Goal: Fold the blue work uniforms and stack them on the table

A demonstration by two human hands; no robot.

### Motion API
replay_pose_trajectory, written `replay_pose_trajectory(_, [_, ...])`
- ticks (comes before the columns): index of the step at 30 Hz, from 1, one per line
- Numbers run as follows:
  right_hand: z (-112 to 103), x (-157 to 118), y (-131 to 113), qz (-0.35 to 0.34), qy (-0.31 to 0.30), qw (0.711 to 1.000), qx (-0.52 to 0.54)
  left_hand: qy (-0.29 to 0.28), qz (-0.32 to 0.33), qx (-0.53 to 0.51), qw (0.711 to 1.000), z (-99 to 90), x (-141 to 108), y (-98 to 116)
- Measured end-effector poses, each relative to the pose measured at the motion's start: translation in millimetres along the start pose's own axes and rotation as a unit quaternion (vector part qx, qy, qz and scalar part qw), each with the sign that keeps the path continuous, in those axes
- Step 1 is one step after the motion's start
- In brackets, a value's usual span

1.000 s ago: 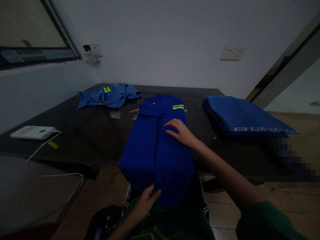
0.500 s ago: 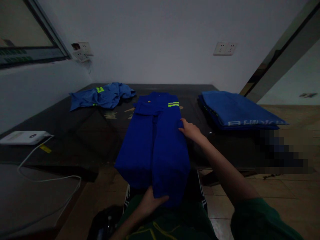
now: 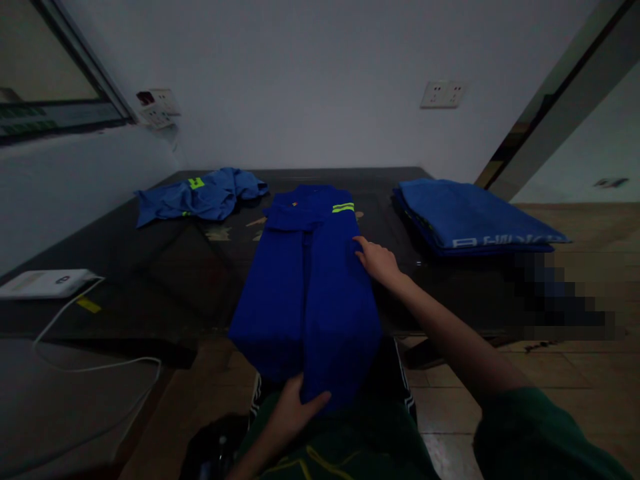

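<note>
A blue work jacket [image 3: 280, 287] with yellow-green stripes near one shoulder lies lengthwise before me, its sides folded inward. Its collar end rests on the dark table, while the lower end hangs past the front edge above my lap. My left hand [image 3: 293, 410] is closed on the bottom hem, with the thumb on top and the fingers hidden beneath the cloth. Farther up, my right hand [image 3: 380, 261] pinches the jacket's right edge between thumb and fingers.
At the back left of the table [image 3: 170, 287] lies a crumpled lighter-blue garment [image 3: 205, 193]. Folded blue cloth [image 3: 470, 210] is stacked on the right. A white device [image 3: 47, 283] with a cable sits at the left edge. Wall sockets [image 3: 443, 95] are behind.
The view has shifted slightly. Both hands keep their hold on the jacket at about the same spots, and the cloth has barely moved.
</note>
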State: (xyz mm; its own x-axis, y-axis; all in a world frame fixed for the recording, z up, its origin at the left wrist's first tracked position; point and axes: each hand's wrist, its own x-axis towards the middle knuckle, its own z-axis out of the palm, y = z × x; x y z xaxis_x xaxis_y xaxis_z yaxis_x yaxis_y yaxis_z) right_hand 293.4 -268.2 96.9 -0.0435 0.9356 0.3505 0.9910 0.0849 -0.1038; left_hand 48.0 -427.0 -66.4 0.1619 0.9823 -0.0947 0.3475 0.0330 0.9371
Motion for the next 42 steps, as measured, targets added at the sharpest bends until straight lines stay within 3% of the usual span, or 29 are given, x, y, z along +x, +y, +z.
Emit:
replay_pose_trajectory(4, [-19.7, -40.7, 7.7, 0.004, -0.006, 0.985, 0.170, 0.028, 0.064, -0.041, 0.997, 5.0, 0.3, 0.8])
replay_pose_trajectory(7, [-20.8, -106.6, 15.6, 0.007, -0.079, 0.932, 0.355, 0.010, 0.074, -0.020, 0.997, 4.8, 2.0, 3.7])
replay_pose_trajectory(9, [-5.2, -154.0, 22.6, 0.034, -0.145, 0.897, 0.417, -0.007, 0.064, 0.071, 0.995, -2.9, -0.3, 9.0])
replay_pose_trajectory(10, [7.4, -174.4, 26.3, 0.052, -0.156, 0.893, 0.418, -0.017, 0.062, 0.134, 0.989, -9.9, -3.2, 13.0])
replay_pose_trajectory(13, [51.6, -212.3, 34.5, 0.091, -0.117, 0.901, 0.407, -0.034, 0.050, 0.294, 0.954, -39.2, -16.2, 31.3])
replay_pose_trajectory(15, [74.5, -217.9, 34.3, 0.080, -0.096, 0.892, 0.435, -0.008, 0.067, 0.329, 0.942, -57.7, -21.9, 47.9])
replay_pose_trajectory(17, [86.5, -213.0, 28.7, 0.044, -0.107, 0.867, 0.485, 0.034, 0.149, 0.325, 0.933, -67.6, -17.6, 66.9])
replay_pose_trajectory(20, [90.7, -199.2, 15.1, 0.008, -0.129, 0.822, 0.554, 0.059, 0.328, 0.329, 0.884, -63.3, 11.9, 94.5])
replay_pose_trajectory(22, [91.2, -192.5, 7.2, 0.012, -0.133, 0.796, 0.590, 0.042, 0.390, 0.366, 0.844, -53.8, 39.6, 107.7])
replay_pose_trajectory(24, [92.6, -190.4, 2.3, 0.026, -0.129, 0.782, 0.609, 0.020, 0.392, 0.406, 0.825, -45.4, 63.4, 114.1])
replay_pose_trajectory(27, [95.7, -195.7, 0.6, 0.066, -0.101, 0.790, 0.602, 0.004, 0.358, 0.438, 0.824, -40.4, 80.6, 113.0])
replay_pose_trajectory(31, [105.2, -208.4, 2.9, 0.109, -0.078, 0.809, 0.573, 0.004, 0.350, 0.442, 0.826, -42.5, 79.6, 108.2])
replay_pose_trajectory(35, [123.1, -212.6, 4.4, 0.110, -0.061, 0.826, 0.550, 0.004, 0.353, 0.443, 0.824, -42.9, 78.4, 107.7])
replay_pose_trajectory(39, [135.6, -211.0, 4.9, 0.080, -0.079, 0.807, 0.580, 0.009, 0.356, 0.435, 0.827, -41.5, 81.2, 106.7])
replay_pose_trajectory(42, [134.5, -212.7, 8.1, 0.060, -0.097, 0.805, 0.582, 0.020, 0.373, 0.374, 0.849, -44.2, 81.7, 105.8])
